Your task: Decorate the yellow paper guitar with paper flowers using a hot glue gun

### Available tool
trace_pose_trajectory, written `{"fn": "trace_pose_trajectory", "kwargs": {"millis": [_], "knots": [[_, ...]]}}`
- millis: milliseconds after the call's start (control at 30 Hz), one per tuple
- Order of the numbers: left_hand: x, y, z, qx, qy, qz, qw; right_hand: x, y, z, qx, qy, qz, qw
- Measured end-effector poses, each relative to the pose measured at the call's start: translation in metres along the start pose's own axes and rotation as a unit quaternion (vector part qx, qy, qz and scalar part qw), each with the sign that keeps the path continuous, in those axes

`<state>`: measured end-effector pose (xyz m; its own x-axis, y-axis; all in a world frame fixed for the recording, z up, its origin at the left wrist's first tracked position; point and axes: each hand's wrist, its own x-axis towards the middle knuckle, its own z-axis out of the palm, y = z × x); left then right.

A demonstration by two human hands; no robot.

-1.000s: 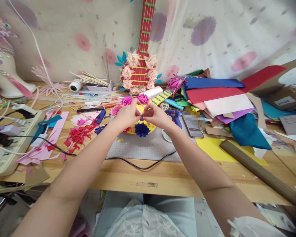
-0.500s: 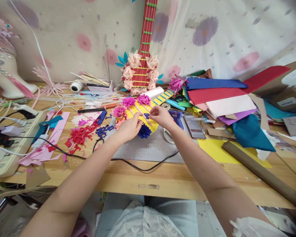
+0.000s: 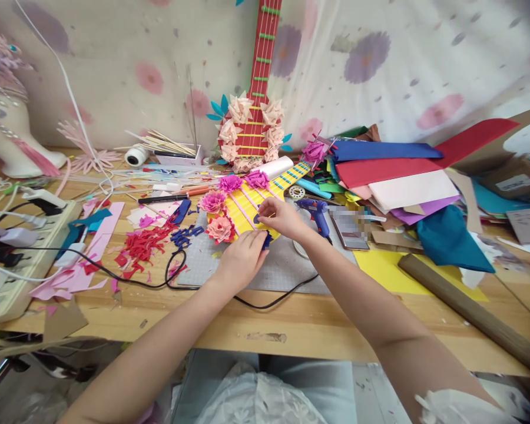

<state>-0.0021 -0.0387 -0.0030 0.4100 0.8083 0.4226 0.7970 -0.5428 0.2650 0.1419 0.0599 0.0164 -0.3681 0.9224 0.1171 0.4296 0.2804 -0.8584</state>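
A yellow paper guitar [image 3: 235, 207] with pink strips across it lies on a grey cutting mat [image 3: 287, 265]. Magenta flowers [image 3: 231, 183], a pink flower [image 3: 213, 201] and a peach flower [image 3: 221, 229] sit along its edge. My left hand [image 3: 242, 259] has its fingers closed at a dark blue paper flower [image 3: 267, 239] on the guitar's near edge, and hides most of that flower. Just above it, my right hand [image 3: 280, 215] pinches a small dark blue paper piece [image 3: 257, 219] over the guitar's body.
A blue glue gun [image 3: 315, 213] and a phone [image 3: 350, 228] lie to the right. A black cable [image 3: 269, 306] loops across the table's front. Red paper scraps [image 3: 145, 244] and blue scraps [image 3: 186, 237] are at left. Behind stands a red guitar [image 3: 250, 131] with peach flowers.
My left hand has moved down and right, onto the blue flower. My right hand has come slightly left and lower. More of the guitar, the peach flower and the glue gun now shows.
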Motion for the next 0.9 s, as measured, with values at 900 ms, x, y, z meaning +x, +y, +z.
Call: {"fn": "trace_pose_trajectory", "kwargs": {"millis": [900], "knots": [[-0.015,-0.002,0.017,0.023,0.058,0.066,0.996,-0.016,0.008,-0.005,-0.049,-0.093,-0.056,0.993]]}}
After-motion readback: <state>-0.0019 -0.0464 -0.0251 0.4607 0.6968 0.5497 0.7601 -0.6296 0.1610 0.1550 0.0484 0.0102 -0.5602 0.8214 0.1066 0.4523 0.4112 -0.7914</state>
